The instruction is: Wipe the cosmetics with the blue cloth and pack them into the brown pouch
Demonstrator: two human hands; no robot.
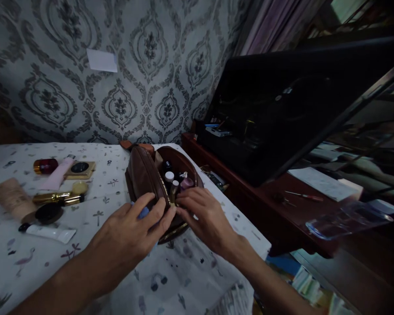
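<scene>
A brown cosmetic bag [141,168] stands unzipped on the cloth-covered table, its gold zipper edge facing me. Inside it I see a white-capped bottle [169,176], a dark round bottle [167,166], a small tube with a pale cap [174,188] and a purple item [186,183]. My left hand [136,225] is closed on the bag's near left edge by the zipper. Something small and blue [143,213] shows between its fingers. My right hand [206,214] grips the near right edge, fingers curled over the rim. The fingertips of both hands nearly meet at the zipper.
Left on the table lie a beige tube [13,199], a pink tube [57,173], a red bottle [46,166], a compact [79,169], a black round case [49,213], a white tube [51,232] and gold sticks [52,197]. A television [282,105] leans over the red-brown cabinet [243,192] at right.
</scene>
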